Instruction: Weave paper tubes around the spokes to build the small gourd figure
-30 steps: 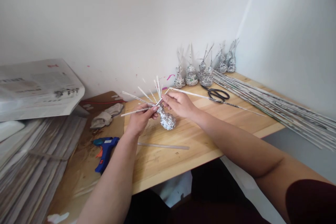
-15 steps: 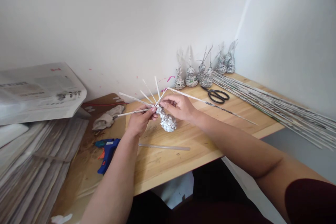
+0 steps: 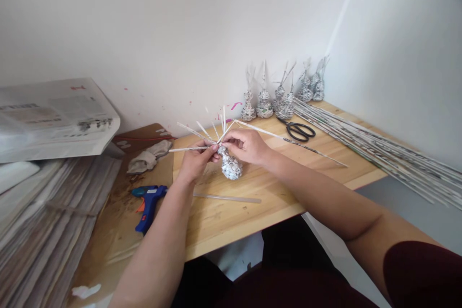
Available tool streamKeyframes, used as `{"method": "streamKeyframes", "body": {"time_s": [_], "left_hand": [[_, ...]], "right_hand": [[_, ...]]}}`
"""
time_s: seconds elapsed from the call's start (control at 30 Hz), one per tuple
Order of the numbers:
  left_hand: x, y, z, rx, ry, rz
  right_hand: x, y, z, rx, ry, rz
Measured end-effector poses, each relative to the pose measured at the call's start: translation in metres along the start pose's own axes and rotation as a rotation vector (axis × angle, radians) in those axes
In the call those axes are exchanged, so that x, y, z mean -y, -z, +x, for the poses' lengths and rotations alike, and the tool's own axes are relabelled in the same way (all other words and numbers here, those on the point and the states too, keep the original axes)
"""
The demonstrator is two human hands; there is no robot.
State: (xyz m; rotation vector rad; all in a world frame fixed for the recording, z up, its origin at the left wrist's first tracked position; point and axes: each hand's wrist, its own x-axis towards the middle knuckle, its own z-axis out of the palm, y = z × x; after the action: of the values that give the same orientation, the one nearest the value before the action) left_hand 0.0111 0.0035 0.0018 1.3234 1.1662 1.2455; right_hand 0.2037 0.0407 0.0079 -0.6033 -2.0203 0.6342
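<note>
The right hand (image 3: 249,147) has come down to the neck of the woven piece (image 3: 231,169), and the strand's (image 3: 260,129) tip, toward 4 o'clock, sits nearer; the wrap seems snugger. Right fingers pinch the strand; the left hand (image 3: 198,161) clamps the neck, whose body lies at 5 o'clock.

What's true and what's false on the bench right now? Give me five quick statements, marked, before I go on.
1. The left hand and right hand are both at the narrow end of the woven paper piece. True.
2. The scissors lie on the newspaper stack. False: they lie on the wooden tabletop.
3. The glue gun is in the right hand. False: it lies on the brown surface.
4. Similar woven pieces stand along the wall. True.
5. The paper rods lie wholly on the tabletop. False: they overhang its edge.
</note>
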Motion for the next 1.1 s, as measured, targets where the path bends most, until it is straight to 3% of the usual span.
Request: {"method": "streamKeyframes", "body": {"time_s": [0.37, 0.57, 0.8, 0.93, 1.03, 1.1], "left_hand": [[-0.006, -0.003, -0.002, -0.006, 0.014, 0.150], [-0.005, -0.004, -0.001, 0.044, -0.049, 0.140], [-0.007, -0.010, -0.001, -0.039, -0.078, 0.111], [-0.007, -0.008, 0.001, -0.125, -0.089, 0.064], [-0.007, -0.006, 0.001, -0.183, -0.117, 0.055], [-0.006, -0.006, 0.002, -0.190, -0.118, 0.047]], "right_hand": [[-0.002, -0.003, -0.002, -0.023, 0.059, -0.127], [0.000, -0.010, -0.004, -0.081, -0.002, -0.032], [0.006, -0.018, -0.005, -0.112, -0.109, 0.021], [0.047, -0.009, -0.011, -0.030, -0.143, -0.024], [0.106, 0.024, -0.018, 0.035, -0.063, -0.039], [0.145, 0.056, -0.020, -0.028, 0.073, -0.006]]}}
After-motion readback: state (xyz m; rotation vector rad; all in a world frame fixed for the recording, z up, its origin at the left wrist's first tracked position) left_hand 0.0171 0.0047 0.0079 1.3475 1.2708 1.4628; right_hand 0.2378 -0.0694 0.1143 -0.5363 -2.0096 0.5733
